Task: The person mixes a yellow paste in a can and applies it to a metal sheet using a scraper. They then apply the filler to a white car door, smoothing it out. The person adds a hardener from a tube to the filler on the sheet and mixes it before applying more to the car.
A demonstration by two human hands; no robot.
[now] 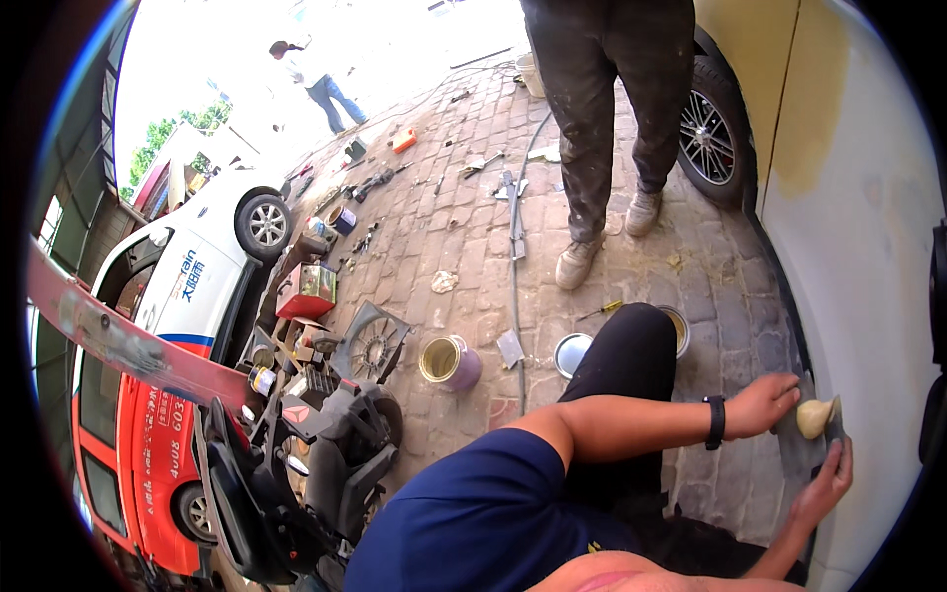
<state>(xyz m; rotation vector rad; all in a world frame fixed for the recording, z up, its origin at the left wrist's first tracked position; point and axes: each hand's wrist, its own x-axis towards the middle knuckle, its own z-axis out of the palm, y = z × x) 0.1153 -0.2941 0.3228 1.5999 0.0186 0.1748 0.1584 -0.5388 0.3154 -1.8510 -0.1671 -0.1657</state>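
Observation:
A lump of cream-coloured putty sits on a flat grey plate beside the pale car panel. My left hand, with a dark watch on its wrist, is closed on the plate's far edge, the fingertips near the putty. From the near side my right hand comes up with its fingers pinched on a thin grey spreader, whose blade stands against the putty's right side. Part of its grip is hidden.
The car panel, patched with yellowish filler, rises at my right. Open cans stand on the brick floor. A person stands ahead, near a wheel. At left are a scooter, a fan-like part and a white and red car.

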